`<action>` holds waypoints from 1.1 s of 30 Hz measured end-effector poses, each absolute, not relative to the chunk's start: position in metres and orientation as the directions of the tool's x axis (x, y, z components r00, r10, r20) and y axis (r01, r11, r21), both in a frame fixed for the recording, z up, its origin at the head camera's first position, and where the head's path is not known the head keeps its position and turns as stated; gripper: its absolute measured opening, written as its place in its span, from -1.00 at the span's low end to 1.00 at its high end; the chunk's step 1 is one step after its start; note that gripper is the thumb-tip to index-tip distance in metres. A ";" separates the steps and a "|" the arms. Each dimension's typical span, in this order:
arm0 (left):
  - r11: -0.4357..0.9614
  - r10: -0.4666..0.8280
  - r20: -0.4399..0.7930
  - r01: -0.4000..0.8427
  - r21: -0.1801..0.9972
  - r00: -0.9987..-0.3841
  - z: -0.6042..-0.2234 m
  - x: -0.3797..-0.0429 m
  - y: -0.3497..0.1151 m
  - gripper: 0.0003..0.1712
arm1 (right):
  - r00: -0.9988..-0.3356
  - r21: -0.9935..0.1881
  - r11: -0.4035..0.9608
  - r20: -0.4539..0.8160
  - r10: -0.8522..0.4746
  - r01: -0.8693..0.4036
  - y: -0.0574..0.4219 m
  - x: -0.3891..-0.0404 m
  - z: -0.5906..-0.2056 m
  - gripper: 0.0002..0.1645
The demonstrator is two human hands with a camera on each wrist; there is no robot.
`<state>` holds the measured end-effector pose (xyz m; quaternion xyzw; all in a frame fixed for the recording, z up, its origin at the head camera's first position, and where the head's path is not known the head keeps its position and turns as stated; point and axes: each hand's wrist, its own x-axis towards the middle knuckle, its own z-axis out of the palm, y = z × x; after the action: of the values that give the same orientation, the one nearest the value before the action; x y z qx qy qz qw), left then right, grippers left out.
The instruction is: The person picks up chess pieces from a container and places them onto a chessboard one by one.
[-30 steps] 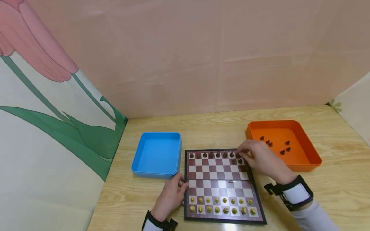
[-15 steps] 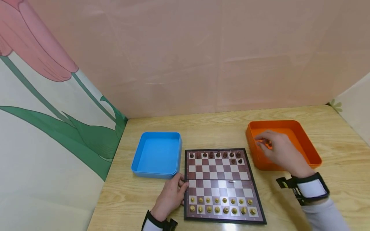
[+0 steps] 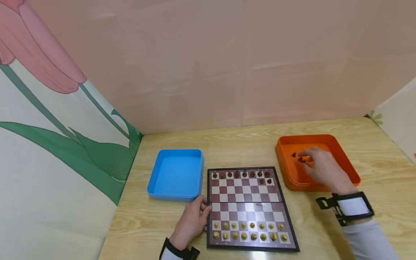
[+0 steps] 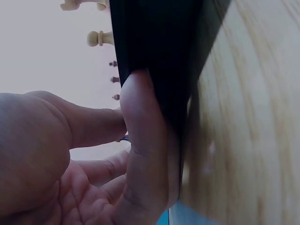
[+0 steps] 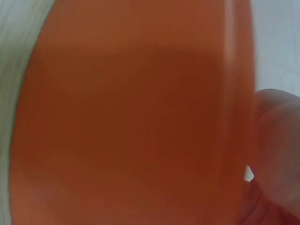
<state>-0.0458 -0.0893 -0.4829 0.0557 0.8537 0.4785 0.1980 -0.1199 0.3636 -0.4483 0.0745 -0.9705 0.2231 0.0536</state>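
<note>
A magnetic-looking chessboard (image 3: 244, 207) lies flat, with dark chess pieces (image 3: 237, 174) along its far side and pale gold pieces (image 3: 254, 236) in two rows at its near side. At the board's left edge, my left hand (image 3: 191, 218) holds on, thumb by the top and fingers against the side; the left wrist view shows a finger on the board's dark side (image 4: 154, 42). My right hand (image 3: 321, 168) is inside the orange tray (image 3: 285, 173), thumb and fingertips parted around dark pawns (image 3: 300, 159). Another dark pawn (image 3: 294, 154) lies left of them. The right wrist view is mostly tray wall (image 5: 131, 117).
A blue tray (image 3: 177, 173) stands left of the board, close to my left hand. Two dark pawns (image 3: 261, 181) stand in the second row at the board's right. A small sliver-like object or glint (image 3: 259, 204) shows mid-board. A pink wall cloth (image 3: 195, 72) rises behind the table.
My right hand has gone from the board's far right corner into the orange tray, then slightly further right, its fingers parting around pawns. The left hand has stayed at the board's edge.
</note>
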 end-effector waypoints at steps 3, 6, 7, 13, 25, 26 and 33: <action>0.540 0.282 -0.286 -0.095 0.836 -0.916 -0.483 -0.046 -0.089 -0.82 | -0.991 -0.409 0.903 0.070 -0.113 -0.132 0.368 -0.122 -0.451 -0.60; 0.543 0.281 -0.288 -0.096 0.834 -0.916 -0.483 -0.046 -0.089 -0.82 | -0.994 -0.402 0.909 0.045 -0.102 -0.112 0.370 -0.122 -0.453 -0.61; 0.543 0.280 -0.288 -0.096 0.834 -0.916 -0.483 -0.046 -0.089 -0.82 | -0.994 -0.401 0.910 0.041 -0.101 -0.109 0.370 -0.123 -0.454 -0.62; 0.541 0.280 -0.288 -0.097 0.835 -0.916 -0.483 -0.045 -0.089 -0.82 | -0.995 -0.388 0.916 0.032 -0.094 -0.099 0.372 -0.123 -0.457 -0.63; 0.546 0.277 -0.310 -0.117 0.830 -0.909 -0.482 -0.046 -0.089 -0.81 | -0.995 -0.365 0.927 0.075 -0.062 -0.086 0.373 -0.124 -0.463 -0.75; 0.548 0.276 -0.312 -0.118 0.828 -0.909 -0.482 -0.046 -0.089 -0.81 | -0.995 -0.364 0.928 0.083 -0.058 -0.085 0.372 -0.124 -0.463 -0.77; 0.557 0.273 -0.313 -0.116 0.822 -0.910 -0.482 -0.046 -0.089 -0.81 | -0.995 -0.360 0.930 0.087 -0.046 -0.075 0.371 -0.123 -0.461 -0.84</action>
<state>-0.0461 -0.0886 -0.4821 0.0457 0.8577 0.4682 0.2075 -0.1231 0.3710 -0.4607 0.0308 -0.9815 0.1848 0.0387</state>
